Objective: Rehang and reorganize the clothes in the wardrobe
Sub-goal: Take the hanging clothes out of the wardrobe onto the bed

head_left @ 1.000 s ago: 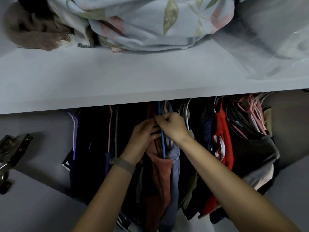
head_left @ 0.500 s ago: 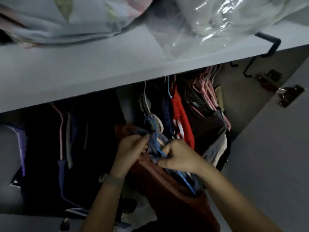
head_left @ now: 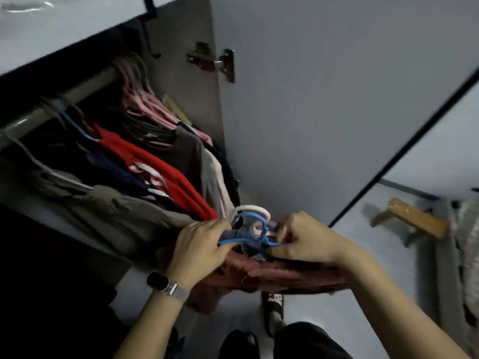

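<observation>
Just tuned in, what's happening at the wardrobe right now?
A person has a bundle of clothes out of the wardrobe, in front of the open door. Both hands grip it at the hanger hooks: the left hand and right hand pinch a blue hanger beside a white hanger, with a rust-red garment draped below. Other clothes, including a red shirt, hang on the rail.

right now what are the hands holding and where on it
Both hold a bundle of hangers with clothes, off the rail. The left hand and right hand grip the blue hanger near its hook, rust-red garment draped below.
</observation>
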